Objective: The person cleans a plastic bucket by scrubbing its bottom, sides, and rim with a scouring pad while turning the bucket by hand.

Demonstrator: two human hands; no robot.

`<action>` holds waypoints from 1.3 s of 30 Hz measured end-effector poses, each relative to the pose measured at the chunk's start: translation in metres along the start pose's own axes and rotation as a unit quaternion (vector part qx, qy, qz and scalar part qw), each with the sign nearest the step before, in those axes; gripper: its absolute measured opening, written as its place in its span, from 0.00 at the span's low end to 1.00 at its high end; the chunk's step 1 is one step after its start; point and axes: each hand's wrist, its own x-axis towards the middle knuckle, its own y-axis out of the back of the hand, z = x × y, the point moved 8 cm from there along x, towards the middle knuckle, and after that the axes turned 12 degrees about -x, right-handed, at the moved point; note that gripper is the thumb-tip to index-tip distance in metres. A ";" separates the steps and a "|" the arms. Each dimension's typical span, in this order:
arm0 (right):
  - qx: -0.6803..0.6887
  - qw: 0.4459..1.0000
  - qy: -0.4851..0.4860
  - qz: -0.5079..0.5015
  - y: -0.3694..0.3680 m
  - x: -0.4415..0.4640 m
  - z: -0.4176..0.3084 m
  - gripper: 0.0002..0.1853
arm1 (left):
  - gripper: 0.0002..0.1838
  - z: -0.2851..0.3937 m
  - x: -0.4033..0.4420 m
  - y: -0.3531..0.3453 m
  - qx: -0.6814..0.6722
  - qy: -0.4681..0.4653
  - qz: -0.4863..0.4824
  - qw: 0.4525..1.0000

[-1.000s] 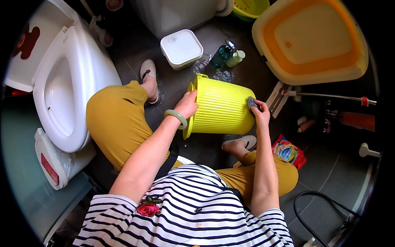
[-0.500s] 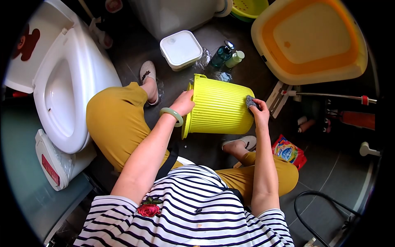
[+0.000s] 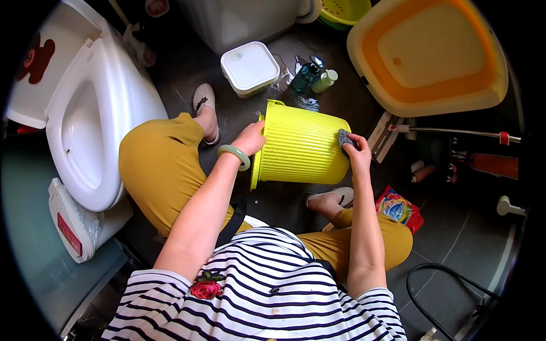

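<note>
A ribbed yellow-green plastic bucket (image 3: pixel 304 145) lies on its side in the air between my knees, its rim to the left and its base to the right. My left hand (image 3: pixel 251 138), with a pale green bangle on the wrist, grips the rim; some of its fingers are hidden inside. In my right hand (image 3: pixel 358 152) is a dark grey scouring pad (image 3: pixel 344 138), pinched and pressed to the bucket's side near the base edge.
At the left stands a white toilet (image 3: pixel 85 131) with its lid up. Ahead are a white lidded tub (image 3: pixel 250 67), a teal pump bottle (image 3: pixel 307 75) and a small green bottle (image 3: pixel 325 81). An orange-and-cream basin (image 3: pixel 364 62) leans at the right; a red packet (image 3: pixel 401 208) lies below.
The bucket and my left hand have shifted very slightly left. My right hand keeps the scouring pad at the base edge, a touch further left and up.
</note>
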 end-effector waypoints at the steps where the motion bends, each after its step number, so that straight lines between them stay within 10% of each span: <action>1: 0.000 1.000 0.000 0.000 0.000 0.000 0.000 0.15 | 0.21 0.000 0.000 0.001 -0.004 -0.003 0.004 1.000; 39: -0.028 0.999 -0.005 0.018 0.003 -0.002 -0.006 0.16 | 0.21 0.002 0.000 -0.001 -0.003 -0.005 0.002 1.000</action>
